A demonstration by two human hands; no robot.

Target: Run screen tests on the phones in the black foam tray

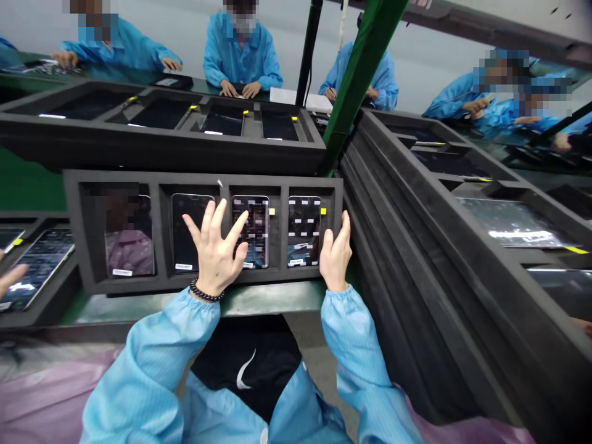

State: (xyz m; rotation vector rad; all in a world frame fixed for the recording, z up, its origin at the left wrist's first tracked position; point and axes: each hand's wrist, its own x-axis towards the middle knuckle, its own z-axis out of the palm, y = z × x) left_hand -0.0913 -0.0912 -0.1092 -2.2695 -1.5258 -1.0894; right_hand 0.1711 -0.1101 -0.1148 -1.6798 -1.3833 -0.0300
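Note:
A black foam tray [185, 176] lies in front of me with touchscreen devices in its compartments. My left hand [216, 246] is open, fingers spread over the second device [184, 228] and the left part of the third [257, 234]; whether its fingertips touch the glass I cannot tell. My right hand [337, 250] holds the tray's right end, thumb over the rim and fingers along the outer side. Beside that thumb lies the rightmost device [304, 231], with white patches on its screen and a yellow tab. The leftmost device [130, 246] has a dark, reflecting screen.
Another loaded foam tray [161, 137] stands behind, and stacked foam trays [407, 246] rise on my right. A green post [358, 80] slants between them. At the left, another person's hand [12, 280] is by a further tray [65, 290]. Several people in blue sit opposite.

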